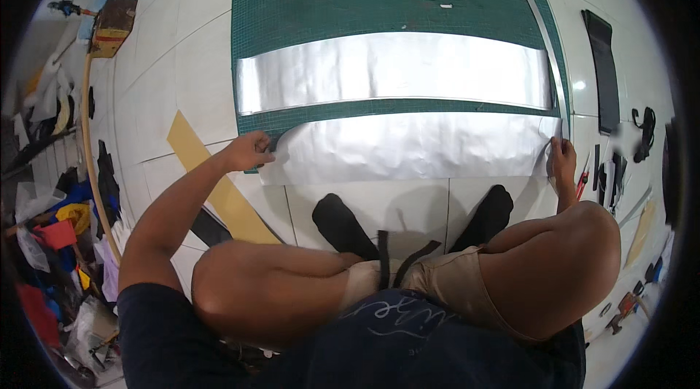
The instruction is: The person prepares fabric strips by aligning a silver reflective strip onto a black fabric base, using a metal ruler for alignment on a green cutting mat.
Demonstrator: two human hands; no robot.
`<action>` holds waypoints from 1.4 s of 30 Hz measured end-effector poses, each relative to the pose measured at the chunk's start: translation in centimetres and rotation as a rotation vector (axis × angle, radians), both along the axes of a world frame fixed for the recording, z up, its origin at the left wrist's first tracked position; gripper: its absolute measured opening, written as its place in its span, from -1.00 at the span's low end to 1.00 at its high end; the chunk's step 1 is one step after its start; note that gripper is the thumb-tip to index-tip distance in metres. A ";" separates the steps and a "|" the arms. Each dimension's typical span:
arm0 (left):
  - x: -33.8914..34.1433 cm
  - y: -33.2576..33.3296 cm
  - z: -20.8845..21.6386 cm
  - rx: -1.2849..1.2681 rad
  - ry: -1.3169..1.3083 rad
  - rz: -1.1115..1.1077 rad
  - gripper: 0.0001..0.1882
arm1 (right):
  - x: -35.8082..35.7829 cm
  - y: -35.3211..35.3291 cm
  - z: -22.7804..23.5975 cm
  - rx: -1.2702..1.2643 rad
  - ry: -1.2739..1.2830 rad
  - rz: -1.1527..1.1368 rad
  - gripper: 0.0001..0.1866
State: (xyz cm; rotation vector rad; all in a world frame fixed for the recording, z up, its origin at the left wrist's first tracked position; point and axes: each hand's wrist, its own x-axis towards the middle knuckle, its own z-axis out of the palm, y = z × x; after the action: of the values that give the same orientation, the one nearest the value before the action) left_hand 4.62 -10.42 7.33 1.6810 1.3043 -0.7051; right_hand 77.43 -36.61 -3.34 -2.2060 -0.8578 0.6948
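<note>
A long silver sheet [415, 145] stretches between my two hands, partly over the near edge of the green cutting mat [321, 2]. My left hand [250, 151] pinches its left end, where a corner curls up. At the right end, my right hand [562, 158] grips the sheet's edge with closed fingers. Just beyond it, a second silver sheet [394, 68] lies flat on the mat. Along the mat's right side runs a narrow metal strip [538, 17], its near end close to my right hand.
A tan strip [226, 199] lies on the tiled floor at left. Scraps and bags [65, 236] pile up at far left beside a wooden pole [89, 141]. To the right are a black flat piece [601, 72], a red cutter [583, 179] and black scraps [612, 174].
</note>
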 end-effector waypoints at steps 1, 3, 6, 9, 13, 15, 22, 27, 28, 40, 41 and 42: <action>-0.7 -0.6 -0.4 0.013 -0.064 0.152 -0.51 | -0.3 0.2 0.2 -0.014 0.025 -0.019 -0.67; -1.7 -1.3 -1.4 0.032 -0.139 0.309 -0.42 | 1.0 -0.3 -0.4 -0.032 -0.027 0.002 -0.68; -3.1 -3.1 -3.7 0.114 -0.348 0.678 -0.14 | 1.5 -0.7 -0.9 -0.040 -0.041 0.041 -0.67; -3.2 -4.9 -5.2 0.389 -0.239 0.558 -0.21 | 1.8 -0.7 -1.2 -0.073 0.004 0.018 -0.66; -2.1 -5.4 -7.4 0.340 -0.229 0.783 -0.36 | 3.1 -2.2 -1.8 -0.113 0.004 -0.031 -0.64; -2.1 -5.6 -8.0 0.216 -0.311 0.867 -0.48 | 4.2 -3.0 -2.3 -0.167 -0.038 -0.036 -0.63; -2.2 -7.9 -5.9 0.352 -0.430 0.915 -0.60 | -0.6 0.7 0.8 -0.114 -0.094 -0.011 -0.56; -1.2 -6.7 -6.0 0.292 -0.358 0.872 -0.55 | -0.4 -0.3 1.4 -0.058 0.062 -0.150 -0.64; -1.0 -6.8 -6.0 0.299 -0.359 0.871 -0.54 | -0.3 -0.3 1.4 -0.054 0.072 -0.154 -0.65; -0.9 -6.9 -6.4 0.276 -0.359 0.895 -0.47 | 0.0 -0.7 1.3 -0.066 -0.019 -0.112 -0.72; -1.1 -7.0 -5.2 0.259 -0.353 0.878 -0.48 | -0.6 -0.4 0.6 -0.074 -0.052 -0.088 -0.72; -2.1 -7.2 -5.9 0.267 -0.396 0.908 -0.47 | -1.0 -0.1 0.9 -0.030 0.002 -0.130 -0.71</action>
State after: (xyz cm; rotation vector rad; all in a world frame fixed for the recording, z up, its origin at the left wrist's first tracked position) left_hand 2.57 -17.58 1.43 1.1289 1.6901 0.3294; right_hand 76.46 -36.68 -2.42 -2.2643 -0.6999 0.6500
